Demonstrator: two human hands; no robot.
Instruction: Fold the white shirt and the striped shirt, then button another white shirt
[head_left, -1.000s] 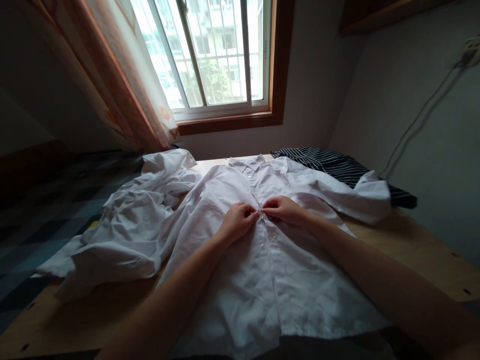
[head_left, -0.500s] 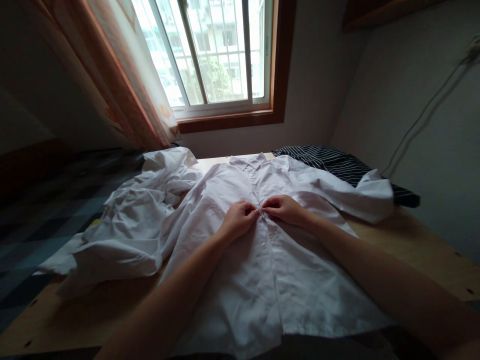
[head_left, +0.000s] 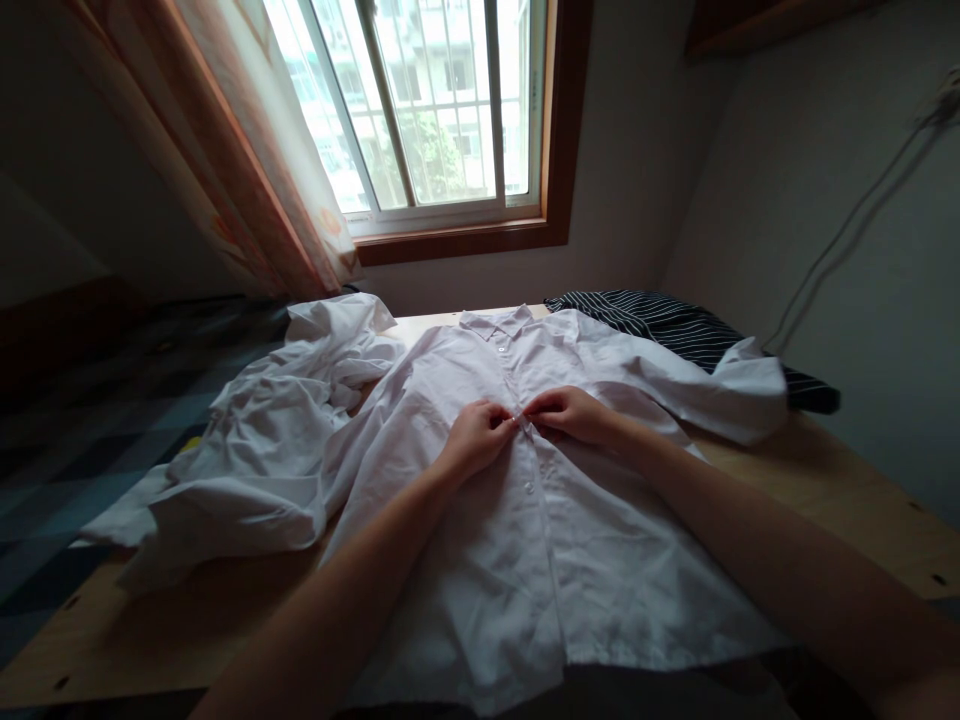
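Note:
A white shirt (head_left: 457,560) lies front up, its collar at the far end and its hem toward me. On the front placket, about midway down, my left hand (head_left: 480,436) pinches the shirt's edge between thumb and fingers. Facing it from the right, my right hand (head_left: 568,414) grips the cloth at the same spot, fingertips nearly touching those of the left. Any button between the fingertips is too small to make out. One button shows near the collar and another below my hands.
Crumpled white clothing (head_left: 262,450) lies left of the shirt. A black striped garment (head_left: 660,325) is at the back right. Both rest on a wooden board (head_left: 832,490). Checkered bedding (head_left: 67,460) is at the left, and a window (head_left: 450,110) is behind.
Both hands remain at the same spot on the placket. The fingers of my right hand have shifted very slightly.

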